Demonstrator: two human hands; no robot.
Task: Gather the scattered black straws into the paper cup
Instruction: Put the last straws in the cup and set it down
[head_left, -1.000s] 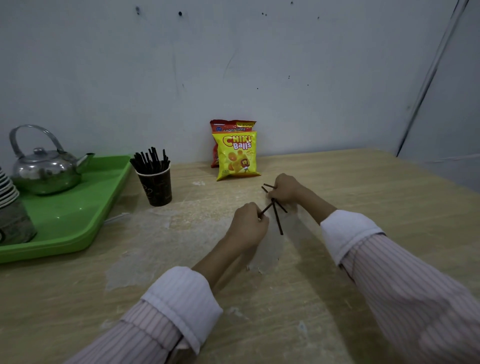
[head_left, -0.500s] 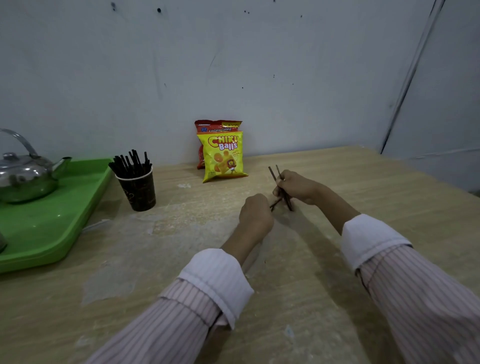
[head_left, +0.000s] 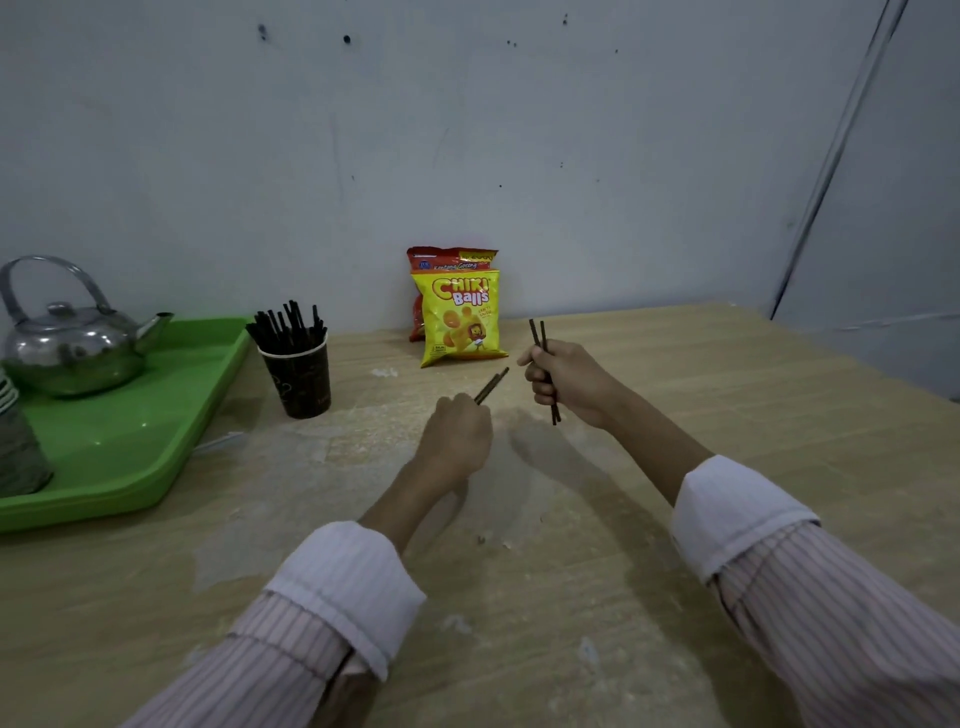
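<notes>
A dark paper cup (head_left: 297, 382) stands on the wooden table left of centre, with several black straws (head_left: 288, 325) sticking out of its top. My left hand (head_left: 457, 436) is curled round black straws (head_left: 491, 385) whose ends point up and to the right. To its right, my right hand (head_left: 569, 382) grips two black straws (head_left: 540, 338) held nearly upright, their lower ends poking out below the fist. Both hands hover above the table, well right of the cup.
A green tray (head_left: 130, 441) at the left carries a metal kettle (head_left: 72, 343); part of a grey object shows at its left edge. Two snack bags (head_left: 460, 312) lean against the wall behind the hands. The table's right edge runs diagonally at far right.
Both hands have lifted off the table and drawn apart, each carrying straws. The right hand's straws turned from crossed to nearly upright.
</notes>
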